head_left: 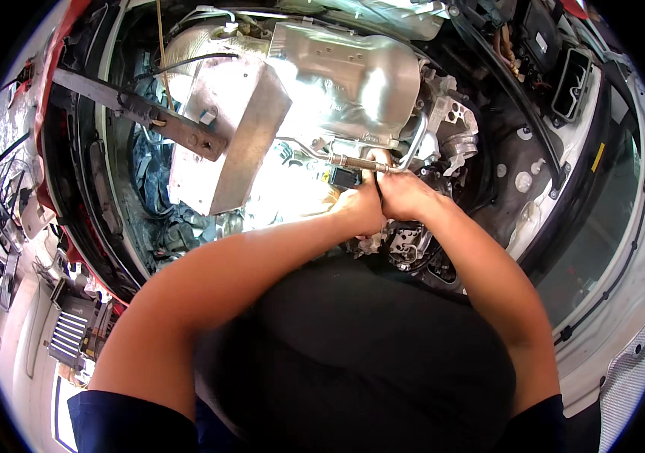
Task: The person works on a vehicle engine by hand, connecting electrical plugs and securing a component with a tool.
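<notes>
Both my hands meet deep in an open engine bay, just below a thin metal pipe (356, 162). My left hand (362, 208) is closed, its fingers curled and mostly turned away. My right hand (405, 195) presses against it, also closed, with its fingertips up by the pipe. A short dark strip shows between the two hands; what they grip is too hidden to name. Beside my left hand sits a small black block (344, 178). Under the hands lies an engine part with exposed metal passages (411, 245).
A silver heat shield (345, 75) covers the far middle. At left, a bent metal plate (251, 140) joins a rusty bar (141, 109) that reaches across the bay's edge. A black strut (507, 90) slants at the right. Tools and parts lie at far left.
</notes>
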Motion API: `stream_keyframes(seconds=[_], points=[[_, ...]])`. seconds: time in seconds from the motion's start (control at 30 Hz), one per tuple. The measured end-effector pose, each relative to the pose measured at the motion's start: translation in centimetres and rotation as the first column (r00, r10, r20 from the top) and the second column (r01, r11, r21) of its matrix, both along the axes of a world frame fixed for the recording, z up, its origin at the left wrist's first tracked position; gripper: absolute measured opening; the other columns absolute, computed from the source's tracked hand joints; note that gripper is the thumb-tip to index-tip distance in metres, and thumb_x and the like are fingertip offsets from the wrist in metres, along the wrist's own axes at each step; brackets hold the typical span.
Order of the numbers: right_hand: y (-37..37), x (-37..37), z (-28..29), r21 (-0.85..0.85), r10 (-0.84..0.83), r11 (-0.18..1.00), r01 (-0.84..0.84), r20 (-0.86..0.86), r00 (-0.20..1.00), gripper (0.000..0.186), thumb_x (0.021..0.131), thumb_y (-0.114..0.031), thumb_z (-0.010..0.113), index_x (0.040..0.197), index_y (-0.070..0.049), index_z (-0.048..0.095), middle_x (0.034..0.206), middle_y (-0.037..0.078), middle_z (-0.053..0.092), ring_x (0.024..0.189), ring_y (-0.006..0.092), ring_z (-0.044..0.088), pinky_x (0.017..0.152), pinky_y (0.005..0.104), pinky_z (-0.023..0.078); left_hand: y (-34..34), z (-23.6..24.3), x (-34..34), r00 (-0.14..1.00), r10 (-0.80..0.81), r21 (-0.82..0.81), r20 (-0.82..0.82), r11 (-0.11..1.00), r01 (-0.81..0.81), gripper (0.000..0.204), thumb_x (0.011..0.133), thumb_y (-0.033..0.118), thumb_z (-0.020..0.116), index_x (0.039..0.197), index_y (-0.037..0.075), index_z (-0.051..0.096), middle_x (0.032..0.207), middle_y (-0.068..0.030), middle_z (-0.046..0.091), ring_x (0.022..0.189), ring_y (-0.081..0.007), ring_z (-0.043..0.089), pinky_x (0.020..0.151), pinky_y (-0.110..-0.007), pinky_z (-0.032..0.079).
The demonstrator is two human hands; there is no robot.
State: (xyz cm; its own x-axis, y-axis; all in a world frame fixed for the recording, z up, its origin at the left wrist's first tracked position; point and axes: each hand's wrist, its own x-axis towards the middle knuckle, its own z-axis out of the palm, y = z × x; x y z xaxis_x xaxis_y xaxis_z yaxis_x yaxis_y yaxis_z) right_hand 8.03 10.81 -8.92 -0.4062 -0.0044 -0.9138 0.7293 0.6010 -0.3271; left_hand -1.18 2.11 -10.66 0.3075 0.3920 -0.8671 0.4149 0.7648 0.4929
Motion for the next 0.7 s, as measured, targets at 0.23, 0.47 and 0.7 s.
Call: stream_keyframes(seconds=[0.23, 0.47, 0.7], points=[[-0.7, 0.5, -0.6, 0.058, 0.069, 0.996, -0.068, -0.026, 0.997, 0.027, 0.071, -0.016, 0.055, 0.088, 0.003, 0.065, 0.088, 0.022, 0.067, 0.085, 0.0290, 0.067, 0.080, 0.0363, 0.052, 0.7, 0.0, 0.1, 0.994, -0.106, -0.044, -0.005, 0.993, 0.105, 0.079, 0.068, 0.006, 0.068, 0.130, -0.010, 0.022, 0.093, -0.0261, 0.064, 0.082, -0.0352, 0.067, 0.066, -0.040, 0.056], [0.2, 0.2, -0.2, -0.027, 0.023, 0.999, -0.025, -0.076, 0.997, 0.029, 0.072, -0.018, 0.060, 0.093, 0.001, 0.064, 0.089, 0.020, 0.068, 0.087, 0.0294, 0.067, 0.080, 0.0370, 0.052, 0.5, -0.3, 0.3, 0.998, 0.058, -0.189, 0.010, 0.980, -0.055, 0.061, 0.068, 0.012, 0.077, 0.116, -0.005, 0.044, 0.091, -0.0229, 0.066, 0.071, -0.0281, 0.069, 0.058, -0.035, 0.056], [0.6, -0.1, -0.5, -0.092, 0.031, 0.995, -0.037, -0.063, 0.998, 0.031, 0.074, -0.019, 0.061, 0.099, -0.001, 0.063, 0.098, 0.019, 0.067, 0.092, 0.0290, 0.066, 0.084, 0.0375, 0.051, 0.5, -2.1, 1.5, 0.946, -0.323, -0.191, 0.014, 0.928, 0.320, 0.048, 0.086, 0.013, 0.058, 0.128, -0.001, 0.039, 0.112, -0.0218, 0.062, 0.105, -0.0316, 0.062, 0.086, -0.040, 0.051]])
